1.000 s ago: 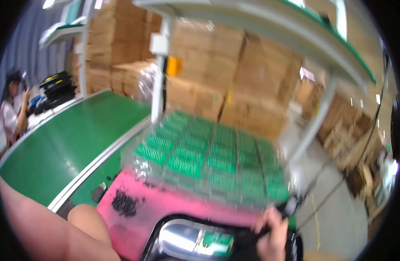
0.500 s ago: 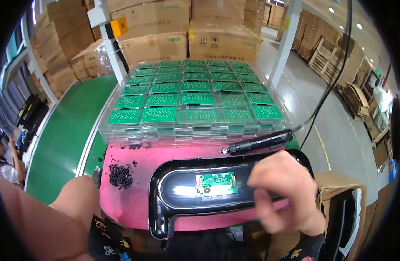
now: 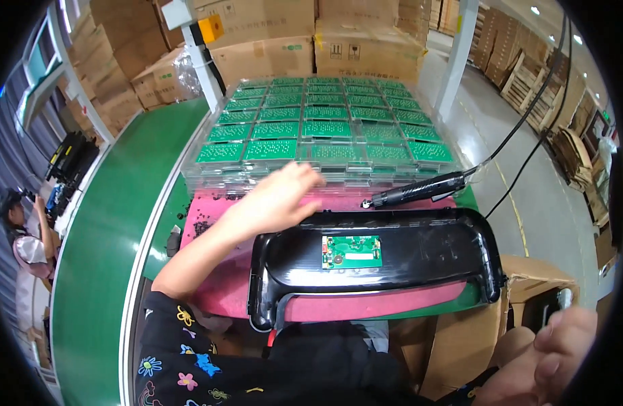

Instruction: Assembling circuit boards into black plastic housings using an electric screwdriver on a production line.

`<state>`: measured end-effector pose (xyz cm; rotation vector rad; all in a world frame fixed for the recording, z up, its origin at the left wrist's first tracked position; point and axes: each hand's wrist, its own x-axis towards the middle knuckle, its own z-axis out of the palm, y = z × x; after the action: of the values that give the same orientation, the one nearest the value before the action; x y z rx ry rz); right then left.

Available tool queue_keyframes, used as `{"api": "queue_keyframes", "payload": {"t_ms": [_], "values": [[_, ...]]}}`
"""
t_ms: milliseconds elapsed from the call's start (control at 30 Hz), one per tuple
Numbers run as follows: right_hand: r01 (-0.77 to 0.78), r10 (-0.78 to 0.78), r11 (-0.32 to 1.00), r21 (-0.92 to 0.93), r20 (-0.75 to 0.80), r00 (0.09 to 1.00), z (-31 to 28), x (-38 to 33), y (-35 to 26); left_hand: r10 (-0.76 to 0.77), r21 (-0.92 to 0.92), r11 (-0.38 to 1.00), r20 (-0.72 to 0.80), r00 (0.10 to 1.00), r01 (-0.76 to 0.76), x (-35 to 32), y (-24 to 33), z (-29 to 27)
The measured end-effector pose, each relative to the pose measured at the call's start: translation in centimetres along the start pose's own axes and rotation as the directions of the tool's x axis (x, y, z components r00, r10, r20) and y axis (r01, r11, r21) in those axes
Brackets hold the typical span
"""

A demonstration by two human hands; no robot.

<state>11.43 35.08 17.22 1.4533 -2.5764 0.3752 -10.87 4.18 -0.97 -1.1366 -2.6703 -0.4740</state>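
Note:
A long black glossy plastic housing point(image 3: 419, 254) with two bent ends lies across the pink mat. A small green circuit board point(image 3: 352, 252) sits on the middle of it. My left hand point(image 3: 281, 196) is open, fingers stretched out and thumb apart, over the housing's far left edge and just short of the stacked clear trays point(image 3: 257, 177). Nothing shows between its fingers. Down at the lower right, my right hand point(image 3: 562, 355) has its fingers curled closed, beside an open cardboard box point(image 3: 470, 338). Whether it holds anything is hidden.
Many green circuit boards point(image 3: 271, 149) fill the trays. A black electric screwdriver point(image 3: 419, 189) lies behind the housing, its cable running up right. Small black screws point(image 3: 203, 227) are partly covered by my left forearm. A green conveyor point(image 3: 101, 271) runs at left, with another person point(image 3: 30, 233) beyond.
My left arm has swung in over the mat toward the trays. My right hand has moved from above the housing down right to the cardboard box. The view has shifted.

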Motion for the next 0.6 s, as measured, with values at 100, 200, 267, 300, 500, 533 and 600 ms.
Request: {"api": "queue_keyframes", "payload": {"t_ms": [100,200,267,300,500,533,600], "values": [[-0.066,-0.035,0.972,-0.226,-0.415,0.909,2.2,-3.6,-3.9,-0.047,-0.003,0.999,0.309,0.950,0.050,1.1,-0.9,4.7],[-0.172,-0.178,0.868,-0.466,-0.615,0.768,5.6,-5.4,-2.2,-0.041,0.020,0.999,0.220,0.975,0.038,0.6,0.8,4.5],[-0.199,-0.196,0.855,-0.478,-0.655,0.730,7.9,-7.3,4.0,-0.105,0.103,0.990,0.132,0.986,0.092,-2.4,1.2,2.6],[-0.287,-0.145,0.811,-0.510,-0.650,0.746,7.8,-7.7,5.2,-0.070,0.126,0.990,0.062,0.996,0.062,-2.9,1.7,2.0],[-0.898,0.433,0.415,-0.148,-0.835,0.338,10.6,-26.9,13.0,-0.032,0.145,0.982,-0.511,0.859,0.122,-10.2,5.8,-4.8],[-0.967,0.503,0.252,0.029,-0.858,0.105,11.8,-30.2,14.6,-0.107,0.126,0.966,-0.600,0.792,0.226,-12.5,5.5,-5.7],[-0.997,0.506,0.076,0.019,-0.862,0.023,15.0,-38.1,16.9,-0.258,0.043,0.884,-0.786,0.562,0.465,-16.7,3.8,-6.0]]}}
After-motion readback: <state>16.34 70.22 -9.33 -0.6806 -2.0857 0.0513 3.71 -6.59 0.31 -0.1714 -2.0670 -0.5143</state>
